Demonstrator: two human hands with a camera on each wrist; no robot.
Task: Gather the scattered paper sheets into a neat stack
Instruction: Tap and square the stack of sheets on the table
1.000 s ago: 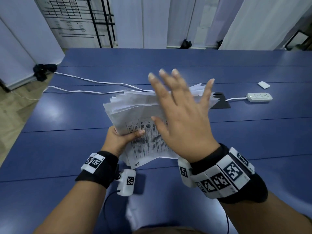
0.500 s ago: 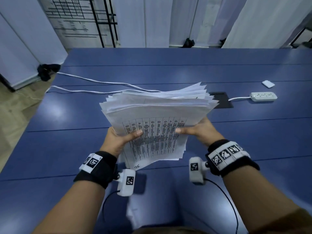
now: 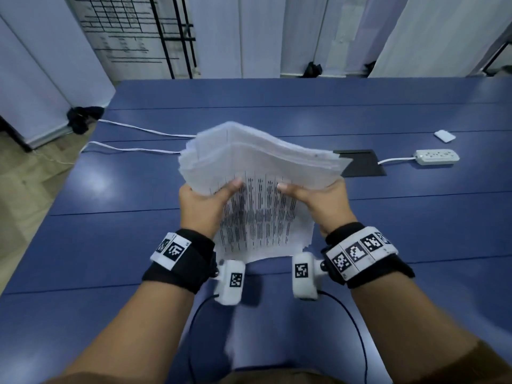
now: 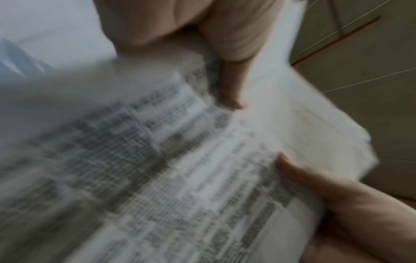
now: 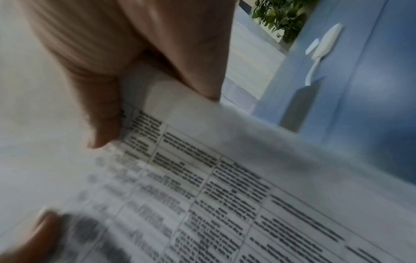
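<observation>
A thick bundle of printed paper sheets (image 3: 257, 173) is held up off the blue table (image 3: 415, 223), upper part bowed away from me, its edges uneven. My left hand (image 3: 205, 202) grips its left side, thumb across the printed face. My right hand (image 3: 318, 200) grips the right side the same way. The left wrist view shows the blurred printed sheets (image 4: 180, 178) with my left thumb pressed on them. In the right wrist view my right hand's thumb pinches the top of the sheets (image 5: 213, 186). The fingers behind the bundle are hidden.
A white power strip (image 3: 436, 157) with its cord lies at the right, with a small white card (image 3: 444, 135) beyond it. A black mat (image 3: 360, 163) sits behind the bundle. Two white cables (image 3: 133, 139) run across the left of the table.
My right hand came down from above the sheets and took hold of the bundle's right side. Both hands then drew closer together and the bundle bowed upward.
</observation>
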